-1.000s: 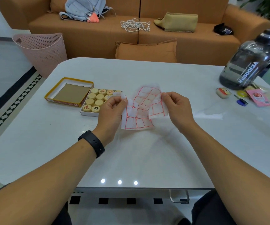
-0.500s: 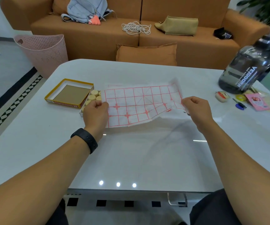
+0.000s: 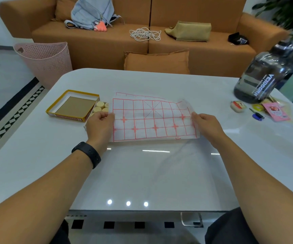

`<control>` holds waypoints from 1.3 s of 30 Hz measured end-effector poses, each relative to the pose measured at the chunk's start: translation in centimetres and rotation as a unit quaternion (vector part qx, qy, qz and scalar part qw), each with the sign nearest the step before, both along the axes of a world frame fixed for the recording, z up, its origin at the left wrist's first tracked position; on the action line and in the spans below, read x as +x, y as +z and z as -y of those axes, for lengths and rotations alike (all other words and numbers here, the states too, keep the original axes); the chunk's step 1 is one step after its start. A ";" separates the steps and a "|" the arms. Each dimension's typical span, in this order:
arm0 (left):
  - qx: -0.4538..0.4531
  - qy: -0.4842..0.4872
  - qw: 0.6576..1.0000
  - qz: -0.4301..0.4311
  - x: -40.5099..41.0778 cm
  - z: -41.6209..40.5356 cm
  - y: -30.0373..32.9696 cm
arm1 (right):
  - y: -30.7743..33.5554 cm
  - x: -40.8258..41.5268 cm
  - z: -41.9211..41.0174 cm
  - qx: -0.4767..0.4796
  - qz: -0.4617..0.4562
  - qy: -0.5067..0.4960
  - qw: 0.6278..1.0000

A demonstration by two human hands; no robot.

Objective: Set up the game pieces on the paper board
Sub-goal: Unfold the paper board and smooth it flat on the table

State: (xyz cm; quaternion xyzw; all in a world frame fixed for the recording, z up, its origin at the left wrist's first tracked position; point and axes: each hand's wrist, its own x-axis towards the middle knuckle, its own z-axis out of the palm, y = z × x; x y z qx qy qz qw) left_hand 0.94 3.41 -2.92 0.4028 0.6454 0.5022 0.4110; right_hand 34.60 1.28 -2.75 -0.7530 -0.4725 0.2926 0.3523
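**A:** Start big: the sofa (image 3: 142, 41) fills the back, a backpack (image 3: 93, 13), a coil of cord (image 3: 145, 34) and a tan bag (image 3: 189, 30) lying on its seat, with a pink basket (image 3: 45, 62) on the floor to its left. In front of it is the white table (image 3: 142, 173), where everything happens.

**B:** And over the middle of that table, the paper board (image 3: 152, 118), red grid up, sagging a little and not lying flat. A further layer peeks out behind its far edge, so I'd judge it isn't fully opened.

**A:** Look at the hold. The left hand (image 3: 99, 125) pinches the left edge, fingers curled round the sheet. The right hand (image 3: 206, 127) grips the right edge the same way. Hands wide apart, which keeps thin paper taut instead of crumpling.

**B:** Sensible. To the right stands a big dark water jug (image 3: 263, 74), well away from the sheet.

**A:** On the left, the yellow box lid (image 3: 71, 106), turned over and parked aside, I'd say to leave room for the board.

**B:** And the game pieces (image 3: 101, 106)?

**A:** Round pale discs in their tray, just behind the left hand and partly hidden by it. None on the grid yet. Close by, handy for when the sheet goes down.

**B:** Smallest last: a few trinkets (image 3: 258, 110) by the jug.
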 end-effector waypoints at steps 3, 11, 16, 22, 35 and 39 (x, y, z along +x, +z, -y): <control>0.000 -0.011 1.000 0.006 0.6 0.2 0.3 | -0.1 -0.4 0.0 -0.002 0.015 0.009 1.000; 0.021 -0.027 0.999 -0.007 -0.1 -0.4 -0.3 | -0.7 -0.3 -0.2 0.008 0.023 -0.042 0.999; 0.045 -0.026 0.999 -0.011 0.2 -0.3 -0.3 | -1.4 0.6 -0.7 0.006 -0.012 -0.070 0.997; 0.093 -0.070 0.993 0.004 1.1 0.4 0.5 | -0.8 -0.6 -0.4 0.029 0.291 -0.028 0.956; 0.047 -0.324 0.894 0.306 1.5 2.2 3.8 | 3.7 -9.4 1.1 0.092 0.023 0.312 0.945; 0.040 -0.340 0.883 0.321 1.1 2.0 3.9 | 3.7 -8.8 0.9 0.091 0.004 0.302 0.949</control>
